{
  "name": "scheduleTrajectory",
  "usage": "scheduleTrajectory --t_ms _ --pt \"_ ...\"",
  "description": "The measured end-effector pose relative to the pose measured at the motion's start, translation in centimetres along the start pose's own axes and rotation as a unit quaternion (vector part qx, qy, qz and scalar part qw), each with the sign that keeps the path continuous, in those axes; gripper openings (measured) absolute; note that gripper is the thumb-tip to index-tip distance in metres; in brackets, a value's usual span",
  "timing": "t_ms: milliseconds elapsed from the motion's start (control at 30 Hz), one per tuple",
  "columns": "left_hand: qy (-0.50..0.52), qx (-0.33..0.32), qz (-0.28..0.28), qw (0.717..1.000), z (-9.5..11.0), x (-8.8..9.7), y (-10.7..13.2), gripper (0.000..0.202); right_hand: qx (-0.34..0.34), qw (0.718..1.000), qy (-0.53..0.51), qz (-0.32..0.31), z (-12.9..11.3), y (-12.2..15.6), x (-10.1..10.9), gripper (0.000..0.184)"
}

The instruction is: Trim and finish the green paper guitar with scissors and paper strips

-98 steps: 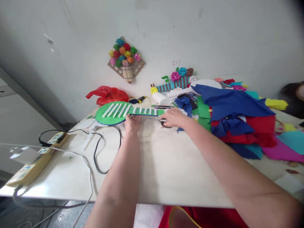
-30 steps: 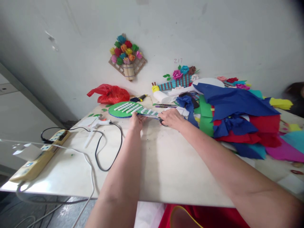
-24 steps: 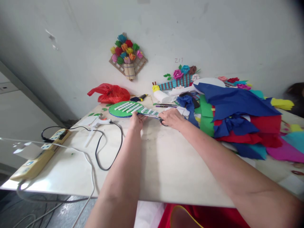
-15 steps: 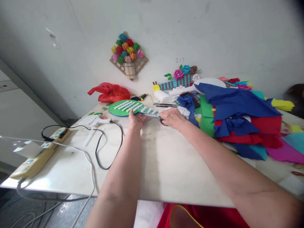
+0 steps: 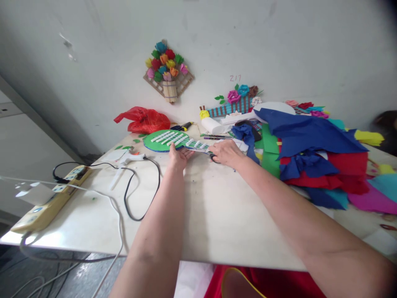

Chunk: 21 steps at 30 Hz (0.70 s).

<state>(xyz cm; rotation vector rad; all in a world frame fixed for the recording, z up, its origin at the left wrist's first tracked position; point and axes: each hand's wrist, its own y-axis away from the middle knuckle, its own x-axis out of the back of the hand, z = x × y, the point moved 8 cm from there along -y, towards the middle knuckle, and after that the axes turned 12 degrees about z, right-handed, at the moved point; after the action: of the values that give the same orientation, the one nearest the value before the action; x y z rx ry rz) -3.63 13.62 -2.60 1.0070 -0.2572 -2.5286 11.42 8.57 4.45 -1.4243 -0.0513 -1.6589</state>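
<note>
A green round disc (image 5: 154, 142) with a blue edge lies left of centre, with several white paper sticks (image 5: 167, 138) set in slanted rows across it. Green strands with more white pieces (image 5: 198, 144) run from the disc toward the right. My left hand (image 5: 180, 157) grips the disc's near right edge, thumb on top and fingers underneath. In my right hand (image 5: 227, 152) is a pair of scissors, whose dark handle loop (image 5: 214, 159) shows under the fingers. The blades point left along the near side of the strands; whether they touch them I cannot tell.
A white glue gun (image 5: 125, 161) with a black cord lies left, beside a yellow power strip (image 5: 46, 203). Behind are a red plastic bag (image 5: 145, 120), a yellow-black cutter (image 5: 186, 126) and pens (image 5: 217, 137). Coloured paper (image 5: 313, 136) is heaped right. A flower craft (image 5: 169, 70) hangs on the wall.
The disc and both hands have shifted very slightly to the right. My hold on the disc and on the scissors looks the same.
</note>
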Motion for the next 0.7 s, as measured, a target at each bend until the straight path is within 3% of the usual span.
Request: scheduleTrajectory --t_ms 700 --pt "0.005 0.016 0.02 1.0 -0.1 0.16 0.14 0.056 -0.015 1.0 -0.021 0.007 0.18 0.11 -0.37 0.024"
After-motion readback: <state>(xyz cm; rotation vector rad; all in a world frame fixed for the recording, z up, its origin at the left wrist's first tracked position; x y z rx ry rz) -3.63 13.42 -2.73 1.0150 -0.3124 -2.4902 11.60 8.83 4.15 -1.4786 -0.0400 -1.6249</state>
